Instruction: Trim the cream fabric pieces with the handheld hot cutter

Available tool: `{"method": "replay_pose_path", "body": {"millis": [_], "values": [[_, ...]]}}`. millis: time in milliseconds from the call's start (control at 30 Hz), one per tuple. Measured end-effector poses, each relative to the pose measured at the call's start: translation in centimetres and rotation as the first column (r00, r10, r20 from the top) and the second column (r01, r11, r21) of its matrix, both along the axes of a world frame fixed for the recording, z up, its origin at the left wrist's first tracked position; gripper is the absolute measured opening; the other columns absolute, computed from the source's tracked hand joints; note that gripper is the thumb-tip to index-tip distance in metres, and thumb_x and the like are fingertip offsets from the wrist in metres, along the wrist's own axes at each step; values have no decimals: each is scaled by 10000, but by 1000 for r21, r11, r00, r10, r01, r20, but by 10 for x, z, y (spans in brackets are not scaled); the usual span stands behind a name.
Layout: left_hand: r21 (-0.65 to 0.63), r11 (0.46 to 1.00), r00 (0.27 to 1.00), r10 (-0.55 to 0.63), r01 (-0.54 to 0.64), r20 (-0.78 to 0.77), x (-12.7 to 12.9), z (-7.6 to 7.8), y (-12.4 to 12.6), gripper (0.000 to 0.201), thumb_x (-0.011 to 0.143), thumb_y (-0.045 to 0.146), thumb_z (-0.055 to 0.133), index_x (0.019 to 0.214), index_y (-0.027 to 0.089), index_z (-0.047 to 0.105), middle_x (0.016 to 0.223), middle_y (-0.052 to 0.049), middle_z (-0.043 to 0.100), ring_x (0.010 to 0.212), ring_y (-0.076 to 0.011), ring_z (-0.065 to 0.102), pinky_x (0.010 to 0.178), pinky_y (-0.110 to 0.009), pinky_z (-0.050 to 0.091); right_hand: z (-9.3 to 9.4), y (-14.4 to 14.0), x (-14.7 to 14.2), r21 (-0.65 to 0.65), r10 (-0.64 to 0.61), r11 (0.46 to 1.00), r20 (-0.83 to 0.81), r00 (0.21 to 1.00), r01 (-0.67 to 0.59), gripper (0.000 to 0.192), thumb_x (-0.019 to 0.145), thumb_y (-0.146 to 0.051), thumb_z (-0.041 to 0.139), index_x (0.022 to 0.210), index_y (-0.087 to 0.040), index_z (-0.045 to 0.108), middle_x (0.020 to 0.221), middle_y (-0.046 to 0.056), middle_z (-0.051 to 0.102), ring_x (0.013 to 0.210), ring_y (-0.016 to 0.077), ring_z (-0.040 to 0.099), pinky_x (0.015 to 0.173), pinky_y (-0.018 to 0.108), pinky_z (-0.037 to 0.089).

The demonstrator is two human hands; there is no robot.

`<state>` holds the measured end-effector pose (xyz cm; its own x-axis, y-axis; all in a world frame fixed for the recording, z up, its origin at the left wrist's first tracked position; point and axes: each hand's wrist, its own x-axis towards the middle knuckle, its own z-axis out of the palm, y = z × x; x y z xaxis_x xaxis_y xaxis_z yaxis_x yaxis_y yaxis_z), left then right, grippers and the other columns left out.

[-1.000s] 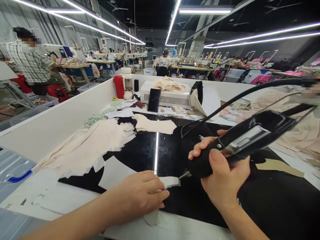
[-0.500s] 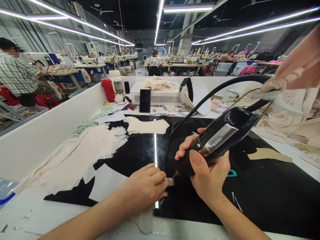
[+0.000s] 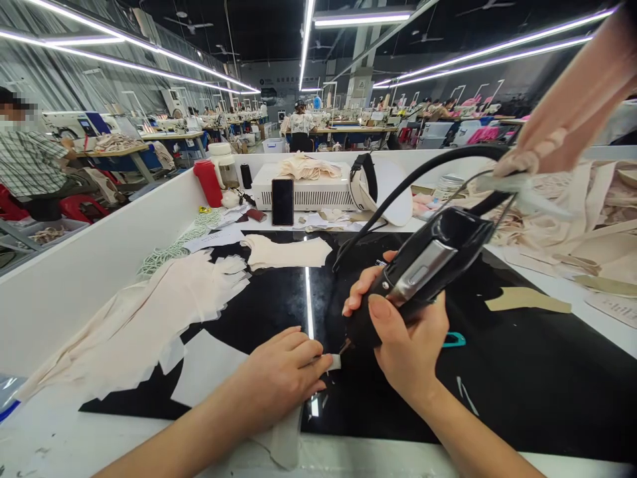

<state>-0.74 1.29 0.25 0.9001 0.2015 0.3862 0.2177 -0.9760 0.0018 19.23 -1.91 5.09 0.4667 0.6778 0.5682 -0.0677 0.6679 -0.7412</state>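
A glossy black work surface [image 3: 522, 398] fills the lower centre and right of the frame, mirroring a ceiling light as a thin white line. It sits on a white table with a raised white wall [image 3: 99, 265] running along the left side and across the back.

At lower centre, the left hand [image 3: 281, 375] lies fingers curled, pressing down a small pale fabric strip [image 3: 334, 362]. Just right of it, the right hand [image 3: 403, 338] wraps tightly around a black corded cutting tool [image 3: 423, 269], whose tip meets the strip's end.

A pile of cream fabric pieces [image 3: 149, 312] spreads over the left of the surface. At the back stand a white box unit [image 3: 313, 194], a dark phone [image 3: 283, 201] leaning against it and a red bottle [image 3: 208, 182]. Another person's hand [image 3: 562, 133] enters at upper right.

Beyond, a wide factory hall shows rows of sewing tables under long strip lights; a person in a checked shirt [image 3: 27, 166] sits at far left.
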Motion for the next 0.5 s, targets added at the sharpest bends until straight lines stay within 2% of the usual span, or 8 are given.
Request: {"method": "replay_pose_path", "body": {"millis": [167, 367, 500], "values": [[2, 1000, 1000, 1, -1, -20, -1, 0, 0, 281, 1119, 290, 714, 1352, 141, 662, 1097, -45, 715, 973, -238, 705, 921, -400, 614, 2, -1, -1, -2, 29, 1000, -30, 999, -29, 319, 930, -398, 916, 1086, -304, 653, 910, -52, 759, 654, 124, 717, 592, 260, 645], [-5, 1000, 1000, -5, 5, -11, 1, 2, 0, 229, 1161, 283, 632, 1340, 143, 662, 1084, -44, 713, 971, -231, 702, 937, -399, 610, 3, -2, -3, -3, 23, 1000, -7, 1000, -23, 346, 921, -291, 898, 1168, -319, 656, 890, -64, 761, 638, 119, 715, 595, 253, 657], [-7, 1000, 1000, 1, -1, -13, -1, 2, 0, 230, 1153, 289, 654, 1330, 143, 669, 1096, -46, 716, 990, -229, 704, 947, -398, 610, 2, -2, -1, -7, 9, 1000, -8, 1000, -9, 296, 935, -317, 892, 1110, -303, 654, 901, -57, 764, 651, 123, 721, 598, 256, 652]]}}
